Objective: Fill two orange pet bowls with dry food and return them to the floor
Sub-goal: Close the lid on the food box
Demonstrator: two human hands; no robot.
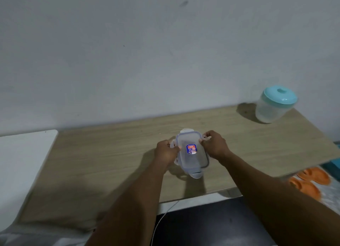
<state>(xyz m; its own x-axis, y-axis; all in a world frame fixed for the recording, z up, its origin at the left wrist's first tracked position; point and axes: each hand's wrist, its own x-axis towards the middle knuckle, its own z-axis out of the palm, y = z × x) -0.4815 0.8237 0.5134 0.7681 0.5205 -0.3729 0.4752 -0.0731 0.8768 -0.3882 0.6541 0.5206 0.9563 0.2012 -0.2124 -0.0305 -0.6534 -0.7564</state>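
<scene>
Two hands, left (168,151) and right (214,146), gripping clear rectangular plastic container (191,153); woodgrain table (110,163).

Wooden table (110,163): container (191,153), jar (274,105).

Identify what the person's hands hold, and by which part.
Both hands, left and right, grip the clear lidded container by the side clips of its lid.
</scene>
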